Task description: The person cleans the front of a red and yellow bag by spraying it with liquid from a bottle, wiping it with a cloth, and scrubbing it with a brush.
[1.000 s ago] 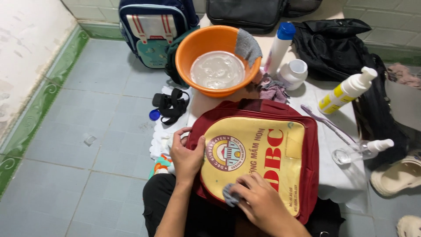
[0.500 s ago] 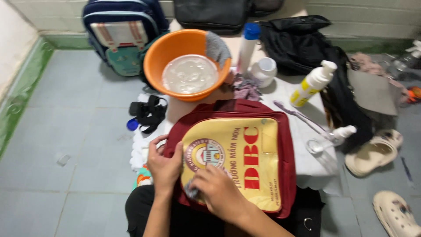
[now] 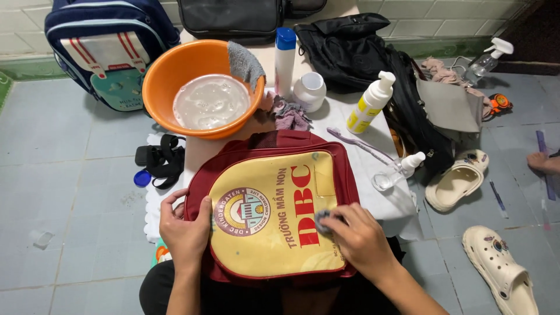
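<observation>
left hand: spread flat, so you pin the backpack edge
right hand: pinching the grey pad; rub small, firm circles on the yellow panel

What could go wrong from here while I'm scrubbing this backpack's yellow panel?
1. The orange basin of soapy water sits right beside the maroon backpack; a hard push might tip it.
2. The right hand presses a small grey pad on the red lettering, which could scuff the print.
3. The left hand holds only one edge, so the backpack may slide.
</observation>
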